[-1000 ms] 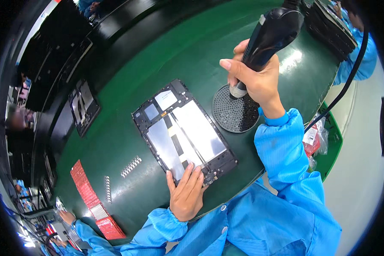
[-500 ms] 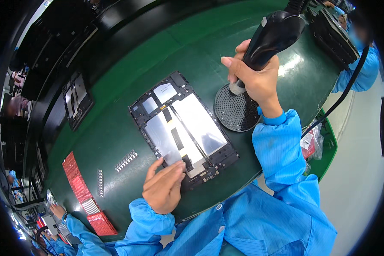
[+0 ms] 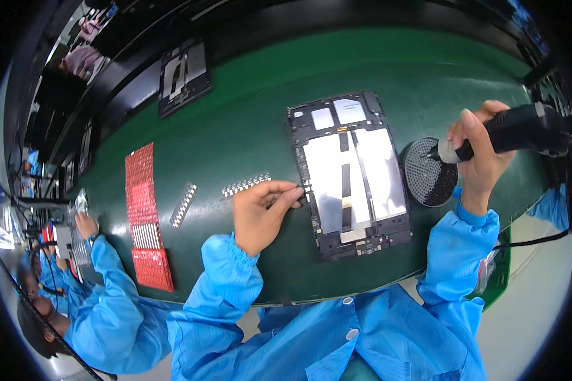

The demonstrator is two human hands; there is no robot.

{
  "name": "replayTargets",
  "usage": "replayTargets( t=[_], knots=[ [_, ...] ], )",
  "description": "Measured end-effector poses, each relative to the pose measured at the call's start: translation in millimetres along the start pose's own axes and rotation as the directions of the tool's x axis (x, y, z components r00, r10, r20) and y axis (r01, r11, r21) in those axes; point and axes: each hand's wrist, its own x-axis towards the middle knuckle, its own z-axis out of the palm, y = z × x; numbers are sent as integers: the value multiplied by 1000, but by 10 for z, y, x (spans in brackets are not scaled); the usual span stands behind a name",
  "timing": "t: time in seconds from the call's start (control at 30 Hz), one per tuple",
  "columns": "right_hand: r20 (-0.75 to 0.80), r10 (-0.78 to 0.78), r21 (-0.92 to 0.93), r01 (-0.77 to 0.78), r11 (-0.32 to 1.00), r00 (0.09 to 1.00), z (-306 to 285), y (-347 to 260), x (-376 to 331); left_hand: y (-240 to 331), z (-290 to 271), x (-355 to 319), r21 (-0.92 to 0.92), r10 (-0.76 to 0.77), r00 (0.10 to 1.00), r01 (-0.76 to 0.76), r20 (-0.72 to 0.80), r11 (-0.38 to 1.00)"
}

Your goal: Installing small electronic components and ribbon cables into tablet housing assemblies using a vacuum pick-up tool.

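An opened tablet [image 3: 330, 159], black-framed with silver panels, lies face up on the green table in front of me. My left hand [image 3: 260, 214] is at its left edge, with thumb and index finger pinched together. Whatever may be between those fingertips is too small to make out. My right hand [image 3: 486, 152] grips a black electric screwdriver [image 3: 521, 130], held almost level. Its pale collar and tip point left, over a round grey screw tray [image 3: 416, 168] full of small holes. Dark screws [image 3: 440, 185] cover the tray's right part.
Two strips of small metal parts [image 3: 245, 184] [image 3: 184, 205] and a red bubble-wrap strip [image 3: 141, 190] lie to the left. Another opened tablet [image 3: 183, 79] is at the back. A co-worker's hand [image 3: 86, 225] rests far left. A green bin [image 3: 499, 279] stands below the right edge.
My view has swung, so the table contents appear shifted. My left hand has left the tablet's lower part for its left edge, fingers now pinched. The screwdriver has tilted toward level, still over the tray.
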Motion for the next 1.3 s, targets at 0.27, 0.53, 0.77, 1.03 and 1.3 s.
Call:
replayTargets(
  t=[0.27,0.53,0.77,1.03,1.3],
  knots=[
    [201,57,80,-74,994,978,670,-115,-145,-67,20,385,179,216,976,-211,-11,961],
    [353,72,144,-131,981,933,1298,-13,-244,-20,50,496,191,246,968,-234,-43,953],
    [426,128,118,-196,974,896,1601,212,-337,55,-67,597,117,-3,999,-3,52,993],
    [400,135,134,-204,970,907,1659,298,-356,64,-95,621,131,-77,995,68,68,989],
    [418,150,149,-230,962,896,1675,315,-371,97,-93,615,140,-86,994,76,71,987]
  ],
)
